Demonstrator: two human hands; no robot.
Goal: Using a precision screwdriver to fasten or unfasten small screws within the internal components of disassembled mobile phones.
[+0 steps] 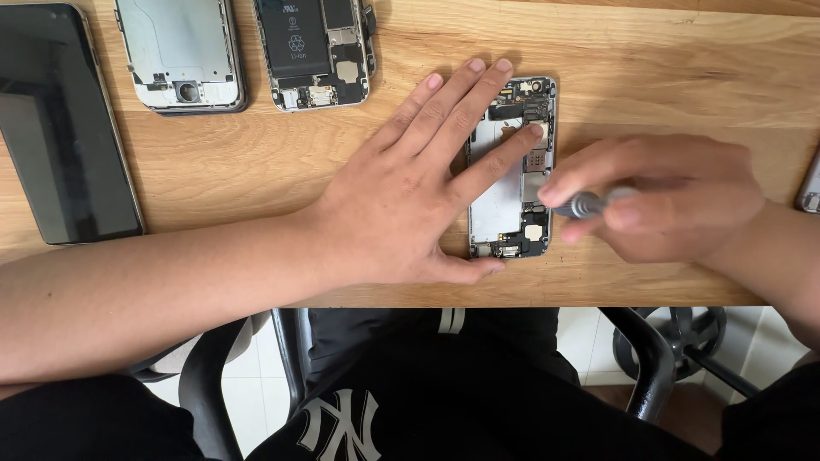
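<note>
Four phone pieces on the wooden table (683, 77) | far-left edge: dark tablet (60, 128) | back edge: bare phone shell (181, 53), battery-filled phone (314, 51) | centre-front: left hand (418, 183) spread flat, pinning opened phone (512, 171) | right hand (666, 201) pinched narrow on screwdriver (589, 203) | phone likely light, stiff, fragile inside; grip by metal rim.

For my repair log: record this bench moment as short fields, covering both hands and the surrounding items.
left hand: left hand flat, pinning the opened phone
right hand: right hand grips a screwdriver, tip at the phone's right edge
opened phone: lying face up, internals exposed
surface: wooden table
far left: dark tablet
top: empty phone shell, beside it a second opened phone with battery
</note>
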